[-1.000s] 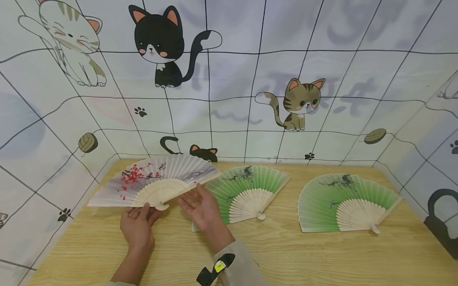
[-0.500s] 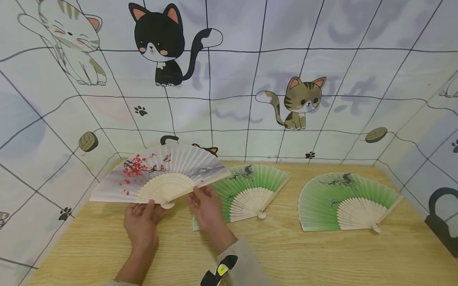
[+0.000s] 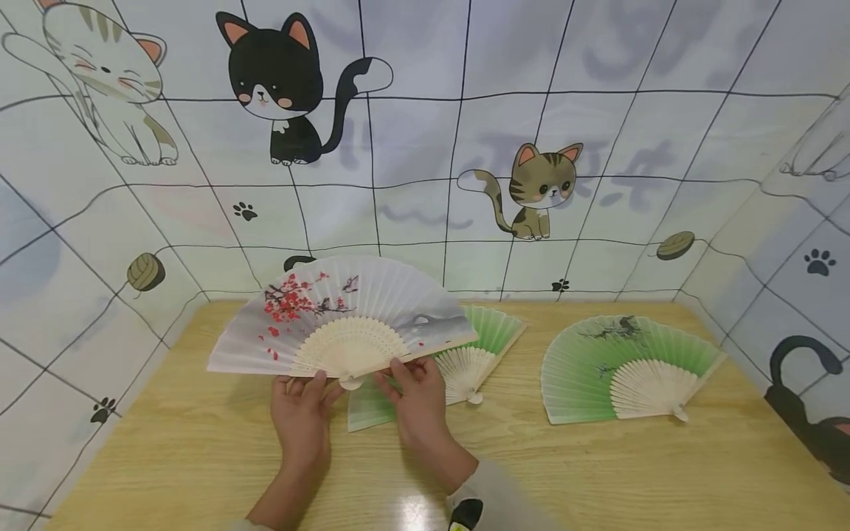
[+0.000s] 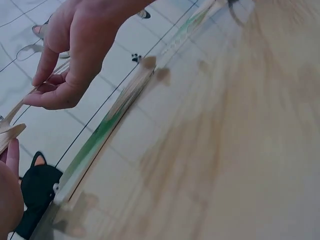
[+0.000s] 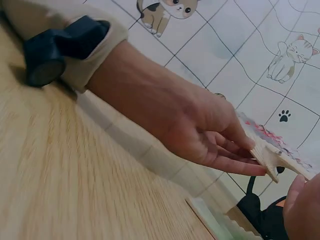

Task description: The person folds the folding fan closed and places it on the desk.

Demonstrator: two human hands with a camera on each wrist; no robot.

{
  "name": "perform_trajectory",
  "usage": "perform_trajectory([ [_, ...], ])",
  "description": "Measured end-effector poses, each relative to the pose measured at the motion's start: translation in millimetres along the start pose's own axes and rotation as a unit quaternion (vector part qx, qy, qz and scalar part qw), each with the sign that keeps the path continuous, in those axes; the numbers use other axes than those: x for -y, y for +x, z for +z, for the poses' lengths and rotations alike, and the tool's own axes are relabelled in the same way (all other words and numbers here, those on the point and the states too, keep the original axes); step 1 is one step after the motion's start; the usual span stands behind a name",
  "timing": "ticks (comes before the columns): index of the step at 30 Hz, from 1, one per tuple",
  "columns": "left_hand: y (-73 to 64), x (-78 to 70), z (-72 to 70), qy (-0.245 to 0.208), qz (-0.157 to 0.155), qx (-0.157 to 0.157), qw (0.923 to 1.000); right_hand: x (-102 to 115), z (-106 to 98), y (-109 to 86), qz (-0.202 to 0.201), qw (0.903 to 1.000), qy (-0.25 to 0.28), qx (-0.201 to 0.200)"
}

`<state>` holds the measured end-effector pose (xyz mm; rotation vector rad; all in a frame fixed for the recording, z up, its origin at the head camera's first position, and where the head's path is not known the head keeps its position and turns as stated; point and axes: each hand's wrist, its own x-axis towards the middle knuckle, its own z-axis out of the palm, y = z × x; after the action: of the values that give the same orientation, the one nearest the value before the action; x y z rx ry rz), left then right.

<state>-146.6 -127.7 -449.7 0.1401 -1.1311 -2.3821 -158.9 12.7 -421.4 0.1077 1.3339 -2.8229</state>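
A spread white folding fan (image 3: 378, 295) with red blossoms and a grey painted scene is held up over the table in the head view. My left hand (image 3: 302, 424) grips its lower left edge, thumb in front of the ribs. My right hand (image 3: 425, 409) pinches the ribs along its lower right edge, close to the pivot. In the right wrist view, thumb and fingers of the right hand (image 5: 205, 127) close on the pale ribs. Only a part of the left hand (image 4: 7, 195) shows at the edge of the left wrist view.
Behind the white fan lies an open green folding fan (image 3: 494, 328), partly covered by it and the right hand. Another open green fan (image 3: 591, 369) lies farther right on the wooden table (image 3: 598, 479). A cloth backdrop (image 3: 425, 147) with printed cats surrounds the table.
The white fan has risen and moved right, now overlapping more of the middle green fan. My right hand, open beside the fan at first, now pinches its lower right edge.
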Motion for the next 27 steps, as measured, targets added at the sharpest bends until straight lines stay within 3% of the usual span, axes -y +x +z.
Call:
perform_trajectory([
  [6,-8.2,15.0,24.9,-0.005,-0.022,0.028,0.9993,13.8,-26.1,-1.2,-0.054,0.9985,0.009,-0.007],
  [10,-14.9,26.0,34.0,-0.014,-0.045,0.039,0.9981,17.2,-46.3,-9.5,-0.079,0.9967,0.018,-0.011],
  [13,-19.5,32.6,37.0,-0.011,-0.057,0.049,0.9971,18.5,-61.0,-15.8,-0.080,0.9966,0.018,-0.010],
  [19,-26.6,40.8,37.2,0.025,-0.061,0.100,0.9928,22.3,-85.4,-24.1,-0.052,0.9981,0.032,-0.008],
  [27,-26.8,41.3,35.0,0.052,-0.045,0.143,0.9873,23.7,-93.9,-25.1,-0.057,0.9979,0.014,0.028],
])
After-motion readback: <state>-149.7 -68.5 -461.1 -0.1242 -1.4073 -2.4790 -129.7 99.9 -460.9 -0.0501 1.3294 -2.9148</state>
